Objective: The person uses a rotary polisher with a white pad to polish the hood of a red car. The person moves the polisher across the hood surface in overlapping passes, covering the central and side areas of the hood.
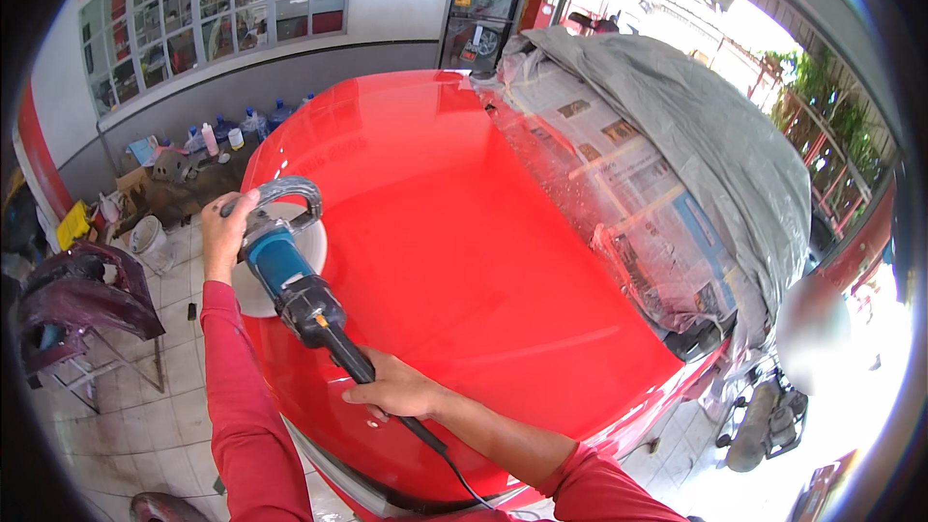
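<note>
A blue and black car polisher with a round white pad lies over the front left edge of a glossy red car hood. My left hand is closed on the black loop handle at its head. Around the long black rear grip is my right hand, also closed. A black power cord trails from the grip's end toward the car's front. Part of the pad is hidden under the polisher's body. Whether the pad is turning, I cannot tell.
Newspaper masks the windshield, and a grey cover drapes the car's roof. Bottles and containers line the wall at left. A dark maroon panel rests on a stand. At lower right stands an air compressor.
</note>
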`<state>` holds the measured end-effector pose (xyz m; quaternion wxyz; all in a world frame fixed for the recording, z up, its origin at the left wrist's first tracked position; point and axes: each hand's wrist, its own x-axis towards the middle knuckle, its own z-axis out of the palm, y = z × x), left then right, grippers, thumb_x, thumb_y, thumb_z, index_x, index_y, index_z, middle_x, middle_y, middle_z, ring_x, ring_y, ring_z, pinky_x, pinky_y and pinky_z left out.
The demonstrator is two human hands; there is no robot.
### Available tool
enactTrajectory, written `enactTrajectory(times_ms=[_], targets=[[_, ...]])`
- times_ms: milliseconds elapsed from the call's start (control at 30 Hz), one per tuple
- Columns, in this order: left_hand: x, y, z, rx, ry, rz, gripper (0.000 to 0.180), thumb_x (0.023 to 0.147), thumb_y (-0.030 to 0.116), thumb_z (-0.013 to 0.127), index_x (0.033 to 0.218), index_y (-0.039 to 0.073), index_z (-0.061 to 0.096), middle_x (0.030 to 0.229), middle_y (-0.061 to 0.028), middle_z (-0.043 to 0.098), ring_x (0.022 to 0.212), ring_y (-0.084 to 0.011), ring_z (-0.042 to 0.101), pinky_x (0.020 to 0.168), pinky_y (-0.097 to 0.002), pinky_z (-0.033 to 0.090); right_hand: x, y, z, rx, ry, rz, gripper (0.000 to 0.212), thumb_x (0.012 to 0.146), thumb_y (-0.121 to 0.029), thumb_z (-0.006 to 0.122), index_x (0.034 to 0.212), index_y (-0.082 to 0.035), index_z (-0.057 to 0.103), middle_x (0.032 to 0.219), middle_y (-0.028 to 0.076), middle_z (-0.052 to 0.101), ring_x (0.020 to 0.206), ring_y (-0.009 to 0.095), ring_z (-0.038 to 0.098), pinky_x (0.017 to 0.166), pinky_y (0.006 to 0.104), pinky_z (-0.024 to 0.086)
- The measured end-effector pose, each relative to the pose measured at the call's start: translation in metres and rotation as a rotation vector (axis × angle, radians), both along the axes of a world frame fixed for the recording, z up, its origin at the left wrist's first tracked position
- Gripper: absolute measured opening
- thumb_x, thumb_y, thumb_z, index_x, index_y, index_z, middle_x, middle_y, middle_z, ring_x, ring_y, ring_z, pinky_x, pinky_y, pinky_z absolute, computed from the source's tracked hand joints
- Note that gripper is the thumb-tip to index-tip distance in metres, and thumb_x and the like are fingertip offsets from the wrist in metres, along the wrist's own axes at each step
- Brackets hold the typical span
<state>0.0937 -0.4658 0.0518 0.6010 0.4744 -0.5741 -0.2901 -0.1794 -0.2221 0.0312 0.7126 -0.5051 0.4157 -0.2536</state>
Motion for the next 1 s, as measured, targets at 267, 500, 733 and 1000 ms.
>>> enactTrajectory(times_ms=[267,500,733,1000], targets=[[-0.088,-0.014,0.026,-0.032,-0.052,-0.168,0.035,0.091,0.032,0.084,0.091,-0.002,0.079,0.080,-0.0008,0.069,0.074,-0.0098,0.059,0.069,-0.0300,0.046,-0.055,0.026,0.029,-0.027,0.053,-0.158,0.063,0.097,-0.026,0.076,0.146,0.000,0.045,0.075,0.004,0.054,0.056,0.015,0.058,0.053,0.0343,0.050],[-0.322,-0.027,0.047,-0.048,-0.067,-0.567,0.035,0.091,0.033,0.084,0.099,0.000,0.082,0.091,-0.0034,0.077,0.082,-0.0110,0.067,0.077,-0.0291,0.052,-0.192,0.065,0.026,-0.080,0.019,-0.497,0.058,0.097,-0.024,0.080,0.139,0.000,0.048,0.075,0.002,0.055,0.054,0.014,0.059,0.049,0.0323,0.049],[-0.511,-0.024,0.049,-0.079,-0.048,-0.802,0.040,0.091,0.038,0.084,0.104,0.000,0.084,0.087,-0.0011,0.076,0.072,-0.0087,0.060,0.067,-0.0287,0.047,-0.277,0.097,0.037,-0.081,-0.022,-0.810,0.053,0.096,-0.016,0.079,0.136,0.003,0.051,0.073,0.003,0.055,0.052,0.015,0.058,0.048,0.0316,0.047],[-0.513,-0.025,0.040,-0.089,-0.156,-0.732,0.054,0.083,0.052,0.086,0.101,0.001,0.085,0.088,-0.0090,0.079,0.082,-0.0182,0.070,0.077,-0.0352,0.054,-0.276,0.101,0.029,-0.043,-0.116,-0.813,0.047,0.094,-0.008,0.075,0.132,0.004,0.050,0.071,0.005,0.056,0.050,0.018,0.058,0.047,0.0331,0.047]])
